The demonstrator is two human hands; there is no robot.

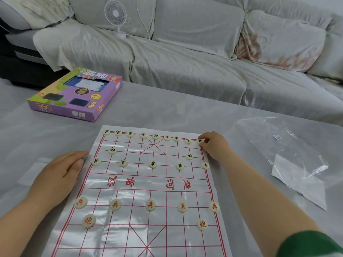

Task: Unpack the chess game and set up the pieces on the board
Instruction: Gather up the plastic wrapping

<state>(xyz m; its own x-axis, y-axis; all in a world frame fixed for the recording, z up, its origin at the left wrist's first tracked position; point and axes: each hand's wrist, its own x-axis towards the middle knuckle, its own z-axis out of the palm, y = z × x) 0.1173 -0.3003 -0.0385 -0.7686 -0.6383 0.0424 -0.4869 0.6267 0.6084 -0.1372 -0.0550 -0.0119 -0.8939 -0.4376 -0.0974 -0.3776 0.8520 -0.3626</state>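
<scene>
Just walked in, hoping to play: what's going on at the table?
A person is setting up Chinese chess on a thin plastic board. The right hand pinches the black corner piece at the far right, while the left hand rests flat by the board's left edge. The far side looks fully laid out; the near side shows five red soldiers and two red cannons, no back row in view. The box sits far left, a clear bag to the right.

Grey table point(167, 108) under board point(157, 193), purple box point(78, 93), plastic bag point(289, 156)
</scene>
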